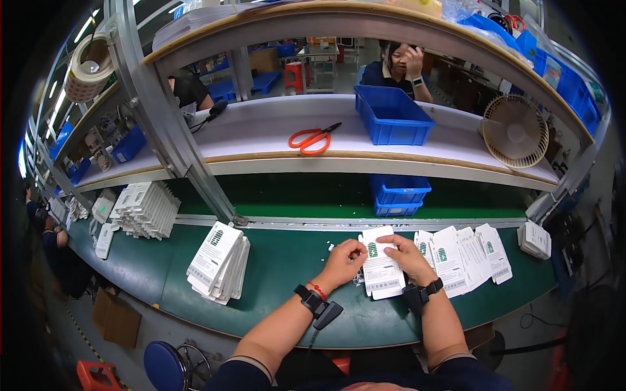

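A flat white carton [383, 274] with green print lies before me on the green bench, tilted slightly. My right hand [412, 259] grips it from its right side, the thumb across its face. At its upper left edge my left hand [345, 262] is closed, fingers curled into a pinch; whatever is between the fingertips is hidden. Close by on the right, similar flat cartons [450, 264] lie fanned out and overlapping. Further left stands a leaning stack of the same cartons [216, 260]. Small white scraps [330, 247] lie near my left hand.
Another tall stack of white cartons [145, 210] stands at the far left, and a small pile [535, 240] at the far right. Above the bench, a shelf [261, 140] holds orange-handled scissors [313, 139], a blue bin [394, 120] and a fan [515, 132]. A person [398, 68] sits beyond.
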The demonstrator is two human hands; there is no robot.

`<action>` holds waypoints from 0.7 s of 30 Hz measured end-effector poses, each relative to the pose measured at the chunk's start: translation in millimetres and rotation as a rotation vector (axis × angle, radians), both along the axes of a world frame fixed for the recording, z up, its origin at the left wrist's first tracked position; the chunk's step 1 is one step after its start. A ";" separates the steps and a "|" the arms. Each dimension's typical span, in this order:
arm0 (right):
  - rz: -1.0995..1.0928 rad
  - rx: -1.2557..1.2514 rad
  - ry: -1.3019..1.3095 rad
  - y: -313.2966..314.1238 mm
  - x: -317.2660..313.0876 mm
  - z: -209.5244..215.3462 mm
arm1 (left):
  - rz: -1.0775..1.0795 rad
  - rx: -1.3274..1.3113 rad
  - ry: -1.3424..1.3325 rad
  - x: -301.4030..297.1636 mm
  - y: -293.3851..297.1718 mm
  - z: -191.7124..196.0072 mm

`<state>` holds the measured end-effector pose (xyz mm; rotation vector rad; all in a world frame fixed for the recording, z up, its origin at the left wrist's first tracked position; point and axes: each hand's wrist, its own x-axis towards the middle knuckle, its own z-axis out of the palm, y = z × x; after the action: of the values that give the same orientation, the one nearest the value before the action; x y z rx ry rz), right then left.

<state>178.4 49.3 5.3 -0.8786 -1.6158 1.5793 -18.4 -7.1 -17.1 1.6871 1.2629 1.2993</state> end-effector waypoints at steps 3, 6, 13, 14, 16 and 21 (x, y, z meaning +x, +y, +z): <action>0.018 -0.223 0.017 3.7 6.7 2.9 | 0.059 0.092 -0.013 -1.3 0.1 2.4; -0.038 -0.263 0.020 2.7 7.4 9.8 | 0.032 -0.024 0.036 -4.7 0.1 1.9; -0.048 -0.313 0.100 -8.7 3.1 23.0 | 0.004 -0.036 0.024 -4.3 0.1 -3.2; -0.015 -0.299 0.071 -9.7 2.0 22.2 | 0.009 -0.021 0.016 -4.1 -0.1 -4.7; 0.011 -0.285 0.044 -9.5 2.5 19.2 | 0.007 -0.008 0.008 -3.6 -0.1 -5.0; 0.070 -0.316 0.068 -5.7 6.9 15.4 | 0.001 -0.057 -0.033 -2.8 1.6 -6.6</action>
<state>185.3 43.6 20.7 -0.9253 -1.3844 1.9276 -21.2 -5.5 -23.7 1.6193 1.2694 1.2749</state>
